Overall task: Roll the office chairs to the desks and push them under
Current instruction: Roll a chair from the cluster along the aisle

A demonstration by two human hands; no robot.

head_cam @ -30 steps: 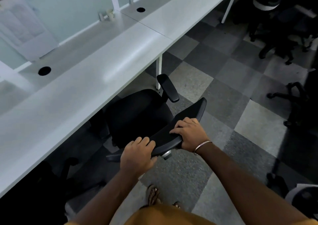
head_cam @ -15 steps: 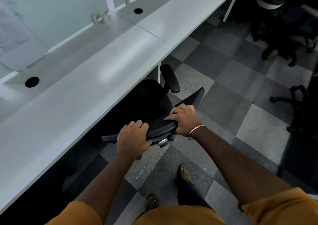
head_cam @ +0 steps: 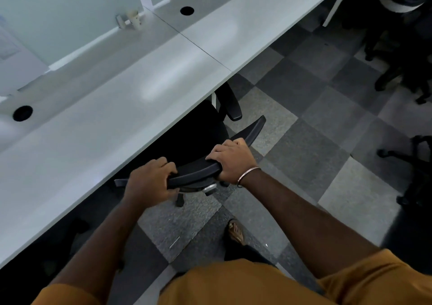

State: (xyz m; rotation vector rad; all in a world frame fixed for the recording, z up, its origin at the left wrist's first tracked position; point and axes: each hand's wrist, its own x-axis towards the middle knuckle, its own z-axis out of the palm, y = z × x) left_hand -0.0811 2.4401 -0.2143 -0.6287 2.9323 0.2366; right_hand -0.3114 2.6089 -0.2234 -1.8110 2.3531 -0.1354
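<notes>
Head view: left hand (head_cam: 149, 181) and right hand (head_cam: 233, 162) clamped apart on chair (head_cam: 198, 132) backrest, seat half under desk (head_cam: 117, 122); armrest (head_cam: 230, 102) at desk edge may jam.

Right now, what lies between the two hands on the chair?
In the head view, only a bare stretch of the chair backrest separates left hand and right hand.

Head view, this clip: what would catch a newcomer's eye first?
Both hands clamp the top edge of a black office chair's backrest at centre frame: left hand, right hand wearing a metal bangle. The chair's seat sits partly under the long white desk running diagonally across the left. More dark chairs crowd the right edge on the checkered carpet.
</notes>
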